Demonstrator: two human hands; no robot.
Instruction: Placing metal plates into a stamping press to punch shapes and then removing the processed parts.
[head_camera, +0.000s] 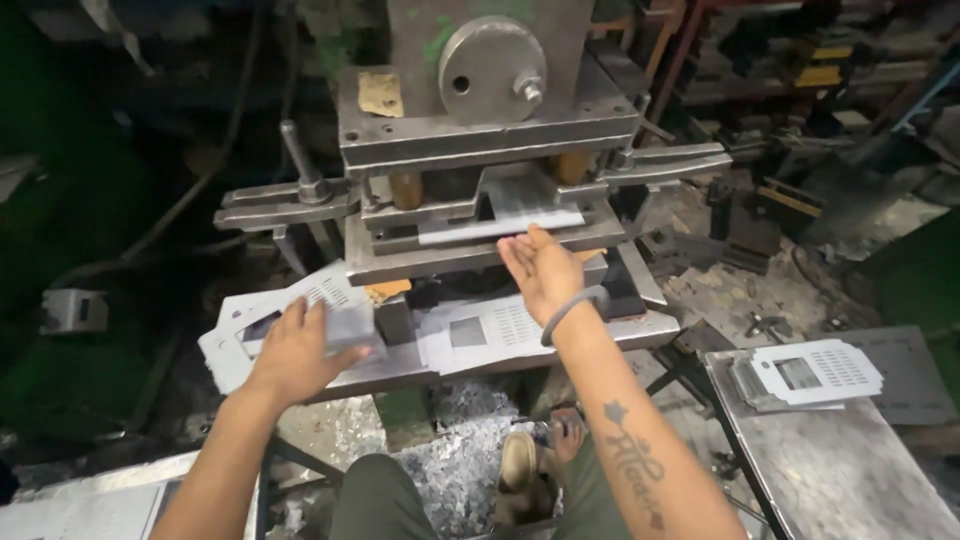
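- Fingers of the right hand (540, 268) sit open right at the press die (490, 215), touching the flat strip (500, 228) there; a stray stroke could crush them.
- Left hand (300, 345) lies loosely spread on the punched sheet stack (250, 335), gripping nothing I can confirm.
- Foot pedal is hidden, so can't tell what the shoe (518, 462) presses.

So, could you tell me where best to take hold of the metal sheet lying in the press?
Probably by the front edge of the metal sheet, from the operator's side: it pokes out of the press toward the right hand, while the rest lies under the die.
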